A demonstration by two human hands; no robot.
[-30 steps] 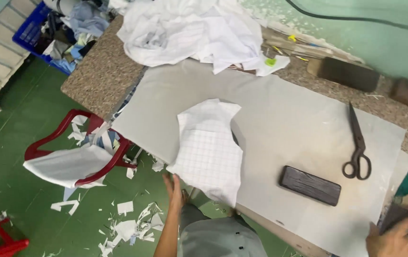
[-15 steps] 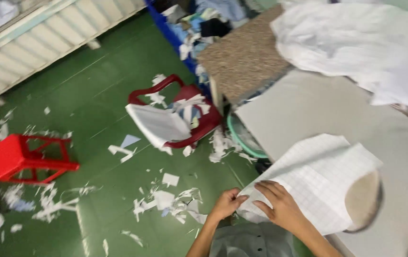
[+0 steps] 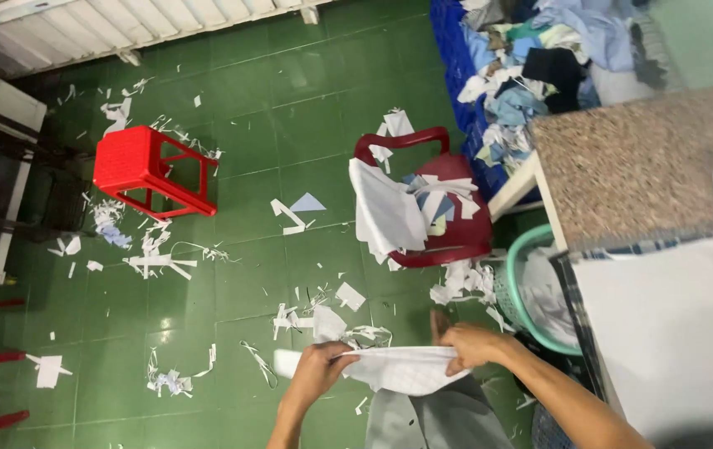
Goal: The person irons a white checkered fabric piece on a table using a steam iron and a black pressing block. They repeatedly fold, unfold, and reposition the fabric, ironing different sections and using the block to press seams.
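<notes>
On green tiled floor [image 3: 232, 125]: paper scraps [image 3: 157, 258], red stool [image 3: 150, 169] | both hands' grip closed on white fabric piece [image 3: 402, 368].

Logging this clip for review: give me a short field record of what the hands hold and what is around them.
left hand: grips the left end of the white fabric piece
right hand: grips its right end
fabric: held flat above the green tiled floor
floor: strewn with white scraps
nearby: dark red chair with cloth, red stool, teal basket
</notes>
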